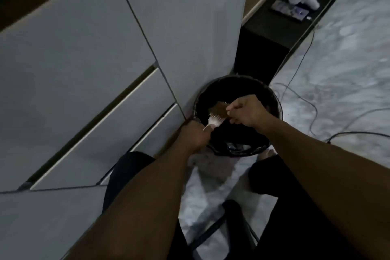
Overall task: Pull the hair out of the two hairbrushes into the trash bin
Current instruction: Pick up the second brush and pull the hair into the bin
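No legible writing anywhere. Left hand (pixel 195 135) clenched around white hairbrush (pixel 214 120) handle, bristles up over black trash bin (pixel 237 115). Right hand (pixel 247 112) fisted, gripping brown hairbrush (pixel 219 107) just above white one, both over bin's opening
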Action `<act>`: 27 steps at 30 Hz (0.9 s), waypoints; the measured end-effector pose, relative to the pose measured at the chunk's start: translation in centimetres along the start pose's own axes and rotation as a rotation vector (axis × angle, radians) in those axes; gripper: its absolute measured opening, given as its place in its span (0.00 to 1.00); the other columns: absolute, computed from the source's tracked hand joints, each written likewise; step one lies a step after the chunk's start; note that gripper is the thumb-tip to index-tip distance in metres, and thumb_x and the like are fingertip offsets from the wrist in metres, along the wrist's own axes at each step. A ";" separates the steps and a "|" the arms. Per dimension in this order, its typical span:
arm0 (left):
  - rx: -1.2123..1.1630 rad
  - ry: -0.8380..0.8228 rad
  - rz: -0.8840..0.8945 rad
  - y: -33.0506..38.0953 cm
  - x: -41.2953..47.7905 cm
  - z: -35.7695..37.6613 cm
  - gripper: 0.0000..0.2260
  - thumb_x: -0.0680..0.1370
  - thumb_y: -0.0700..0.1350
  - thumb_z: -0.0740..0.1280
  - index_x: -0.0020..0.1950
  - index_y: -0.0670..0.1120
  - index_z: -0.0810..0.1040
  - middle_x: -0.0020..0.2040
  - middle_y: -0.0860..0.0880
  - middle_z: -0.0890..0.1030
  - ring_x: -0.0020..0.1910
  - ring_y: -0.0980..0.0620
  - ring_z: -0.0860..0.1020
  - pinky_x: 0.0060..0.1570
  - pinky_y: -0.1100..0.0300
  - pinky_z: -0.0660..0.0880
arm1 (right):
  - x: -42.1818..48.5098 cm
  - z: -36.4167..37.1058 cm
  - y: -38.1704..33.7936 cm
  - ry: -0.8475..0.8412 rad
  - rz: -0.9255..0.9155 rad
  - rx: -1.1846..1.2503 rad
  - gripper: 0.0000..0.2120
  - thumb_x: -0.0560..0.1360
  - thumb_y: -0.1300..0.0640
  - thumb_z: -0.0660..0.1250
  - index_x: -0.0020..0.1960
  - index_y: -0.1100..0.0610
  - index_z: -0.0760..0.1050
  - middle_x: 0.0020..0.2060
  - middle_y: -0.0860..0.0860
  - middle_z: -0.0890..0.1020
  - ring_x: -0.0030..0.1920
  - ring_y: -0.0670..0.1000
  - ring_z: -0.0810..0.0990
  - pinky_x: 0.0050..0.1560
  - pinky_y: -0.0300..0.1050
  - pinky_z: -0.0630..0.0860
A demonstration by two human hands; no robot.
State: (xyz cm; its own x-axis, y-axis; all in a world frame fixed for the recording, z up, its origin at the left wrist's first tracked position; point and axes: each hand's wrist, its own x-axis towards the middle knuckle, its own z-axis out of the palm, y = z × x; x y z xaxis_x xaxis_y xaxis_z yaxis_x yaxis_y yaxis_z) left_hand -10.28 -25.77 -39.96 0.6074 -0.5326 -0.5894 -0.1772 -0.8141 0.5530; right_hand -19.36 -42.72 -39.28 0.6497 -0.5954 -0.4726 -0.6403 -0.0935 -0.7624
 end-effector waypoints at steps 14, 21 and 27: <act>0.146 0.114 0.140 -3.8 3.9 5.5 0.18 0.81 0.60 0.60 0.37 0.50 0.70 0.35 0.47 0.76 0.38 0.43 0.77 0.32 0.54 0.67 | 3.0 2.6 6.2 -0.074 0.093 0.150 0.28 0.70 0.42 0.76 0.65 0.49 0.73 0.51 0.48 0.79 0.48 0.47 0.82 0.42 0.50 0.84; 0.205 0.157 0.217 -4.4 4.3 6.2 0.18 0.81 0.61 0.60 0.40 0.49 0.73 0.33 0.48 0.77 0.35 0.44 0.77 0.31 0.53 0.69 | 4.3 3.3 7.7 0.115 0.089 0.184 0.10 0.73 0.61 0.75 0.53 0.62 0.81 0.42 0.59 0.86 0.39 0.53 0.86 0.41 0.48 0.84; 0.266 0.177 0.184 -4.5 4.4 6.1 0.18 0.81 0.61 0.59 0.45 0.47 0.75 0.41 0.44 0.80 0.42 0.41 0.78 0.36 0.51 0.73 | 4.4 2.9 7.0 0.079 0.133 0.208 0.03 0.75 0.61 0.73 0.43 0.58 0.80 0.31 0.57 0.84 0.32 0.52 0.84 0.38 0.44 0.83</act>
State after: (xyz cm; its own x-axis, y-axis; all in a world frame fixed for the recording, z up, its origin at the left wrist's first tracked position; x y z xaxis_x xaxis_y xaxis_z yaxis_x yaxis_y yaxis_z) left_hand -11.55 -25.82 -48.62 0.6672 -0.6461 -0.3706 -0.4767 -0.7527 0.4541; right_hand -19.76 -43.65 -48.00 0.5266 -0.6525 -0.5449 -0.6146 0.1506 -0.7743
